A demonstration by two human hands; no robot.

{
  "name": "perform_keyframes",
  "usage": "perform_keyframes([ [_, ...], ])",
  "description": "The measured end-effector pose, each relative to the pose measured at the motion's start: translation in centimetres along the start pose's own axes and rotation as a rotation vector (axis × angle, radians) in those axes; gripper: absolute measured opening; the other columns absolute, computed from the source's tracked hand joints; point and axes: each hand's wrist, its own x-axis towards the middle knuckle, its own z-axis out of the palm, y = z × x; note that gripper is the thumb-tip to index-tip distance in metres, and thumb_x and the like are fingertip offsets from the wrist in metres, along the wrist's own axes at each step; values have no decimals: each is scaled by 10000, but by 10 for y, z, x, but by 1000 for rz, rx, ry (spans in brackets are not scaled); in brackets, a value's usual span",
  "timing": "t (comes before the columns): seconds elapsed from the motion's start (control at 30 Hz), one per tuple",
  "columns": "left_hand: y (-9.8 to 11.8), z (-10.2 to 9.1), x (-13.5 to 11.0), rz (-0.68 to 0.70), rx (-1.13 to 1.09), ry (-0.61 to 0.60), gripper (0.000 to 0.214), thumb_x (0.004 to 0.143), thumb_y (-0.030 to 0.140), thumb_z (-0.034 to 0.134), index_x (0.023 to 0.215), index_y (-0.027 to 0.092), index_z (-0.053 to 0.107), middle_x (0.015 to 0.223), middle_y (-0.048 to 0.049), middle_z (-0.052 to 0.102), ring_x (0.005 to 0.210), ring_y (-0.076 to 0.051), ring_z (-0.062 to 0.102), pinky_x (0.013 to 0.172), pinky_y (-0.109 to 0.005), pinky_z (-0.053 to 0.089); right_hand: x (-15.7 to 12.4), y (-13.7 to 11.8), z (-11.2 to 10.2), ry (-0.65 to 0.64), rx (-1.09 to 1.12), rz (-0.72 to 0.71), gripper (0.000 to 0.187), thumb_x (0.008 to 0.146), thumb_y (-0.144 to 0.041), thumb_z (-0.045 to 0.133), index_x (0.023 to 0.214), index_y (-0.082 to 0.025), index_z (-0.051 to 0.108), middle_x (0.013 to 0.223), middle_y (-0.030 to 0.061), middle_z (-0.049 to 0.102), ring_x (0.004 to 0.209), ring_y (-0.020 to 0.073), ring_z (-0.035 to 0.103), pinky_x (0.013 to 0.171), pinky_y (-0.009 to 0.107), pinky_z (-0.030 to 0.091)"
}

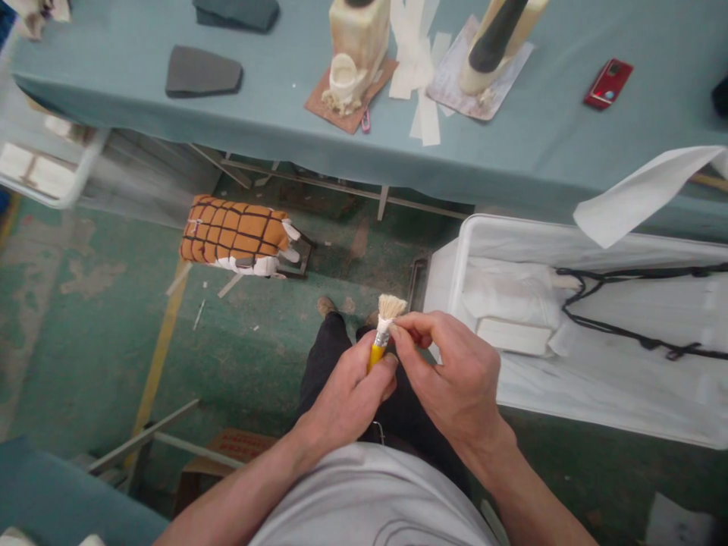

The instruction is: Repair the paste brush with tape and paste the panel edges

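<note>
A brush (391,306) with pale bristles, a metal ferrule and a yellow handle is held upright in front of my body. My left hand (359,383) is closed round the yellow handle. White wrapping (384,324) shows at the base of the bristles. There my right hand (449,371) pinches with thumb and forefinger, its tips against the wrapped neck of the brush. Whether a loose end of the wrapping lies between those fingertips is too small to tell.
Ahead, a cloth-covered table (273,114) bears a plastic container (364,38), paper strips (412,61), a grey pad (203,72) and a red device (608,83). A white bin (463,250) stands right. A stool with an orange checked cushion (236,231) sits ahead-left.
</note>
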Motion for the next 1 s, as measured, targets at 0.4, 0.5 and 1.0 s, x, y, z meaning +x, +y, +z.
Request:
perform_keyframes([
  [0.4,-5,-14,4,0,227,47,217,1060,372,458,951,192,509,707,73,418,621,-102,347,550,-245,307,7,-1,0,-54,-122,-40,142,1016,-179,641,881,-197,682,738,7,726,650,151,642,645,294,463],
  [0.5,-5,-17,5,36,314,73,212,1071,353,443,1022,183,560,734,62,462,645,-109,383,591,-260,316,6,-3,3,-62,-111,16,155,1019,-195,631,877,-199,691,744,3,730,649,147,644,633,289,460],
  [1.0,-12,-32,5,115,556,108,234,1078,261,407,1188,190,602,765,26,584,659,-155,508,681,-284,375,3,-6,15,-98,41,213,110,964,-207,661,879,-211,730,741,-19,750,616,133,672,625,258,504],
])
